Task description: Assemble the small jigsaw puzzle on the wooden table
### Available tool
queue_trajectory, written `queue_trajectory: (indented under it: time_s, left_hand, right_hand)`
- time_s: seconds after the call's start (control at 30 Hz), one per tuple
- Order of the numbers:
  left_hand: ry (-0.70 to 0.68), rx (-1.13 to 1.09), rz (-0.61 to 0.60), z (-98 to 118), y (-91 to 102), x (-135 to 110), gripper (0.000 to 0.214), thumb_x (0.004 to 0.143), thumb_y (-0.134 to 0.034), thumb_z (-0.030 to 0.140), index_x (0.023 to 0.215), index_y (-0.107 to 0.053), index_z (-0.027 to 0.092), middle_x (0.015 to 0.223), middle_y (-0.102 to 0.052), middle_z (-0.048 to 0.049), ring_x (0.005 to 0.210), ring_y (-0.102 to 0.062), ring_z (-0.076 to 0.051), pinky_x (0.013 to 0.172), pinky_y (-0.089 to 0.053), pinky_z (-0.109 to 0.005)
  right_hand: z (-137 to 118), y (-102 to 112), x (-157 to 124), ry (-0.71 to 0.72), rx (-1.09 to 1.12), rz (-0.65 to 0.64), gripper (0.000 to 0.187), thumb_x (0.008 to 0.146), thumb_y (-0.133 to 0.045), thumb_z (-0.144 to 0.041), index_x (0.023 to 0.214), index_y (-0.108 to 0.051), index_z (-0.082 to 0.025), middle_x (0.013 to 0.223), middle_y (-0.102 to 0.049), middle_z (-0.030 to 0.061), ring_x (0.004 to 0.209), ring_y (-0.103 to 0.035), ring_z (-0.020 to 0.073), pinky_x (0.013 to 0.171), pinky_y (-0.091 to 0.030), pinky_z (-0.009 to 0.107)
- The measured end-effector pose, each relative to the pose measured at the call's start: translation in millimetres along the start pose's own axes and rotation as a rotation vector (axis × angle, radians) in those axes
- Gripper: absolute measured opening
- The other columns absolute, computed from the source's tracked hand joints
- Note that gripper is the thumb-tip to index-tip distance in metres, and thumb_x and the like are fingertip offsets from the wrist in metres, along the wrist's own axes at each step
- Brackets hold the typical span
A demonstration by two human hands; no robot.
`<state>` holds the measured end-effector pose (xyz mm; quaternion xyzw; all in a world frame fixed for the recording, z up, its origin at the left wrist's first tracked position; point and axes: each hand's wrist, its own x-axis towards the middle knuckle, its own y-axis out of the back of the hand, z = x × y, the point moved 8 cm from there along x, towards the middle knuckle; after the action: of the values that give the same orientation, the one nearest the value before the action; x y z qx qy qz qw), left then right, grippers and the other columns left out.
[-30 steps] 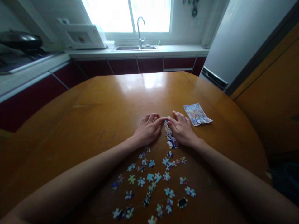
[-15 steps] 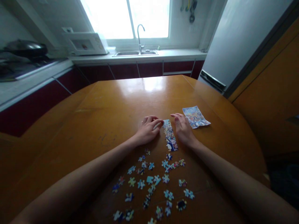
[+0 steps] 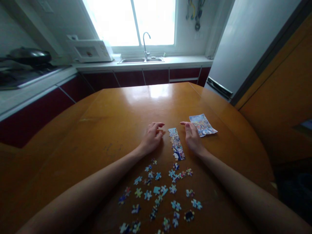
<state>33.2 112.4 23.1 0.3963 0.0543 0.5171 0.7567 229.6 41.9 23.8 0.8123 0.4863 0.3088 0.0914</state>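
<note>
A narrow strip of joined jigsaw pieces [image 3: 176,144] lies on the wooden table between my hands. Just left of its far end is my left hand [image 3: 152,138], fingers apart and holding nothing, no longer touching the strip. My right hand [image 3: 192,136] rests on its edge to the right of the strip, fingers extended, with nothing in it. Beyond those fingers lies a creased picture sheet [image 3: 202,124], partly behind the hand. Several loose jigsaw pieces [image 3: 148,195] are scattered nearer to me, between my forearms; one dark-centred piece [image 3: 189,215] lies at the right.
The wooden table [image 3: 117,113] has a rounded edge. Past it are a counter with a sink [image 3: 133,60] and faucet [image 3: 145,45], and a white microwave [image 3: 91,51]. A pan [image 3: 30,56] sits on the stove at left; a refrigerator [image 3: 246,42] stands at right.
My left hand has let go of the strip's far end and drawn a little to the left. My right hand has shifted slightly right. The camera view has tilted slightly up.
</note>
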Motion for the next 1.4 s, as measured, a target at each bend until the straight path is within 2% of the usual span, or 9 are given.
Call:
queue_trajectory:
  time_s: [0.2, 0.37, 0.57, 0.8, 1.07, 1.3, 1.4]
  left_hand:
    - [-0.021, 0.047, 0.0, 4, 1.9, -2, 0.028, 0.089, -0.055, 0.014, 0.115, -0.064, 0.02, 0.115, -0.063, -0.0077, 0.114, -0.055, -0.025, 0.104, -0.045, -0.046]
    - [-0.024, 0.08, -0.01, 8, 1.9, -4, 0.028, 0.09, -0.054, 0.012, 0.114, -0.066, 0.021, 0.114, -0.061, -0.0076, 0.114, -0.053, -0.025, 0.105, -0.044, -0.045]
    - [-0.031, 0.091, -0.024, 8, 1.5, -7, 0.027, 0.09, -0.055, 0.011, 0.113, -0.067, 0.02, 0.115, -0.059, -0.0084, 0.113, -0.051, -0.024, 0.105, -0.045, -0.044]
    - [-0.039, 0.095, -0.019, 8, 1.6, -8, 0.024, 0.092, -0.055, 0.013, 0.112, -0.067, 0.02, 0.115, -0.059, -0.0083, 0.114, -0.05, -0.024, 0.105, -0.045, -0.043]
    - [-0.043, 0.104, -0.016, 8, 1.2, -10, 0.027, 0.09, -0.054, 0.007, 0.11, -0.068, 0.019, 0.114, -0.058, -0.0085, 0.113, -0.05, -0.025, 0.105, -0.045, -0.044]
    - [-0.149, 0.267, -0.128, 19, -9.7, -16, 0.035, 0.096, -0.053, 0.018, 0.127, -0.065, 0.031, 0.129, -0.05, -0.0069, 0.122, -0.042, -0.026, 0.11, -0.042, -0.047]
    - [-0.162, 0.331, -0.137, 21, -11.4, -17, 0.034, 0.098, -0.053, 0.021, 0.128, -0.064, 0.032, 0.131, -0.048, -0.0076, 0.125, -0.04, -0.027, 0.112, -0.04, -0.048]
  right_hand:
    - [1, -2, 0, -0.001, 0.021, -0.01, 0.052, 0.105, -0.026, -0.051, 0.11, -0.068, -0.022, 0.116, -0.068, 0.01, 0.114, -0.06, 0.0238, 0.105, -0.045, 0.042]
    - [-4, -11, -3, 0.038, -0.127, -0.097, 0.043, 0.101, -0.034, -0.04, 0.11, -0.072, -0.023, 0.124, -0.064, 0.0096, 0.121, -0.056, 0.0257, 0.108, -0.042, 0.045]
    - [-11, -16, -7, 0.074, -0.224, -0.172, 0.039, 0.097, -0.039, -0.03, 0.119, -0.07, -0.024, 0.133, -0.061, 0.008, 0.127, -0.051, 0.0267, 0.109, -0.04, 0.048]
    - [-27, -23, -14, 0.128, -0.329, -0.3, 0.041, 0.1, -0.037, -0.031, 0.13, -0.064, -0.027, 0.146, -0.053, 0.0071, 0.137, -0.043, 0.026, 0.113, -0.032, 0.052]
    - [-26, -34, -19, 0.162, -0.494, -0.413, 0.043, 0.102, -0.033, -0.034, 0.135, -0.061, -0.029, 0.153, -0.046, 0.0092, 0.141, -0.037, 0.0281, 0.115, -0.027, 0.053]
    - [-26, -34, -20, 0.159, -0.509, -0.425, 0.042, 0.102, -0.035, -0.033, 0.136, -0.059, -0.032, 0.153, -0.045, 0.0085, 0.142, -0.035, 0.028, 0.117, -0.025, 0.053]
    - [-25, -34, -19, 0.155, -0.496, -0.414, 0.042, 0.102, -0.035, -0.033, 0.137, -0.059, -0.03, 0.152, -0.046, 0.0092, 0.142, -0.036, 0.0278, 0.117, -0.026, 0.052]
